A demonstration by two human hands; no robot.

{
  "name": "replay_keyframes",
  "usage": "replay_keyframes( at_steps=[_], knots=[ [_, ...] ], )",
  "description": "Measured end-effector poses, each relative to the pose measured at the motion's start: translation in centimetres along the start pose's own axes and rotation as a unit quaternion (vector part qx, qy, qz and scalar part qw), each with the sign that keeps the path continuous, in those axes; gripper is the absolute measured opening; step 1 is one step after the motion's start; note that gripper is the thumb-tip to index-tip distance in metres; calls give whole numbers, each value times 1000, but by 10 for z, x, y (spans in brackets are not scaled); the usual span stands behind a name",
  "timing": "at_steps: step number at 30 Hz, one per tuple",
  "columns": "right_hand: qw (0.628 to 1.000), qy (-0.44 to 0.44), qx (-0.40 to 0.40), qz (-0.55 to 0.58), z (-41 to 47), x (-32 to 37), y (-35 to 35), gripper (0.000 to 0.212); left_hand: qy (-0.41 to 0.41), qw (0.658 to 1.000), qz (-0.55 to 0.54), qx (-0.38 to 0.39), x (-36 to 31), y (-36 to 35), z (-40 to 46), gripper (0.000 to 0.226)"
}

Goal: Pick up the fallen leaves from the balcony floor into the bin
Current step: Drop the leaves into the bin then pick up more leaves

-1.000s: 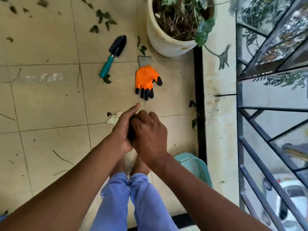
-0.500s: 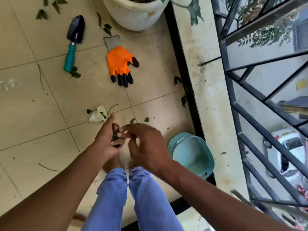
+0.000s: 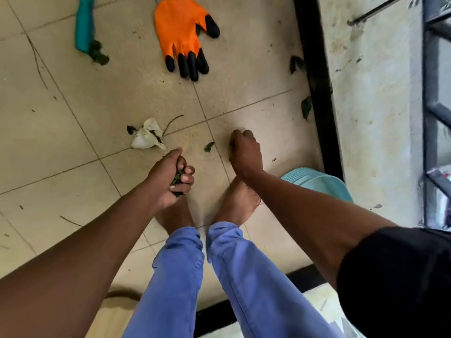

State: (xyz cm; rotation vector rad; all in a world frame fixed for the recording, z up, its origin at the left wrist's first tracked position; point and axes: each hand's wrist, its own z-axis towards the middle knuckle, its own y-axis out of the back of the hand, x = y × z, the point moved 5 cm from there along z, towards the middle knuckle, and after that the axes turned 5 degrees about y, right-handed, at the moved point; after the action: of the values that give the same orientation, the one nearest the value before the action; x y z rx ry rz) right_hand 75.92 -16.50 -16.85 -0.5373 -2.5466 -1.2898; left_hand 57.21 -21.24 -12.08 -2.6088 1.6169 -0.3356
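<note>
My left hand (image 3: 170,176) is shut on a bunch of green leaves (image 3: 177,178), held just above my bare feet. My right hand (image 3: 245,152) reaches down to the tile floor, its fingertips pinched together on a small dark leaf that is mostly hidden under them. Another small leaf (image 3: 209,146) lies on the tile between my hands. More leaves lie by the black strip: a nearer one (image 3: 306,108) and a farther one (image 3: 296,64). The light teal bin (image 3: 317,184) stands to the right of my feet, partly hidden behind my right forearm.
An orange glove with black fingertips (image 3: 181,32) lies ahead, and a teal trowel handle (image 3: 84,23) with a leaf clump (image 3: 98,54) lies at the upper left. A crumpled white scrap (image 3: 146,137) lies near my left hand. A black strip (image 3: 314,69), a concrete ledge (image 3: 366,93) and a metal railing (image 3: 436,106) bound the right side.
My hands have come apart. The right hand moved forward and down to the floor over a small leaf; the left still holds the leaf bunch. The view tilted down, so the plant pot left the frame.
</note>
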Motion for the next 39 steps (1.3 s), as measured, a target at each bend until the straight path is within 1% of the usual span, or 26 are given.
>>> replay_keyframes(
  at_steps=[3, 6, 9, 11, 12, 14, 15, 16, 18, 21, 24, 28, 30, 32, 34, 36, 37, 39],
  knots=[
    [1000, 21, 5, -16, 2, -4, 3, 14, 12, 1000, -7, 7, 8, 5, 4, 51],
    [996, 85, 23, -10, 1, 9, 5, 7, 19, 1000, -12, 11, 13, 7, 5, 49],
    [991, 125, 43, -4, 3, 22, 0, 16, 19, 1000, -6, 10, 14, 7, 6, 49],
    [990, 135, 42, -9, 5, 28, -4, 7, 17, 1000, -2, 12, 13, 6, 5, 49],
    [989, 138, 41, -10, 7, 29, -7, 10, 17, 1000, -1, 15, 12, 6, 5, 49],
    [985, 163, 50, -33, 9, 34, -12, 34, 15, 1000, 3, 17, 9, 5, 4, 49],
    [981, 177, 56, -51, 10, 35, -15, 40, 13, 1000, 5, 16, 8, 5, 4, 49],
    [978, 189, 61, -67, 11, 36, -17, 40, 12, 1000, 6, 16, 6, 4, 4, 49],
    [972, 206, 72, -86, 13, 36, -21, 31, 11, 1000, 7, 14, 5, 3, 4, 49],
    [972, 207, 79, -80, 17, 34, -22, 26, 16, 1000, 17, 10, 6, 1, 4, 49],
    [979, 184, 66, -60, 20, 29, -18, 21, 20, 999, 23, 9, 6, -3, 4, 49],
    [992, 112, -30, -48, 22, 1, 14, 13, 22, 999, 33, 13, 3, -14, 5, 48],
    [990, 79, -77, -84, 23, -25, 39, 15, 21, 999, 41, 14, 0, -23, 7, 48],
    [984, 33, -107, -142, 25, -54, 64, 17, 23, 999, 46, 18, -2, -35, 10, 47],
    [977, -23, -114, -178, 29, -82, 86, 19, 22, 998, 55, 24, -5, -48, 14, 47],
    [972, -82, -119, -183, 34, -101, 102, 23, 22, 997, 74, 29, -8, -60, 17, 47],
    [971, -101, -118, -184, 37, -107, 107, 26, 22, 996, 85, 30, -10, -66, 20, 46],
    [970, -106, -96, -198, 42, -110, 109, 30, 20, 994, 102, 32, -13, -75, 23, 46]
  ],
)
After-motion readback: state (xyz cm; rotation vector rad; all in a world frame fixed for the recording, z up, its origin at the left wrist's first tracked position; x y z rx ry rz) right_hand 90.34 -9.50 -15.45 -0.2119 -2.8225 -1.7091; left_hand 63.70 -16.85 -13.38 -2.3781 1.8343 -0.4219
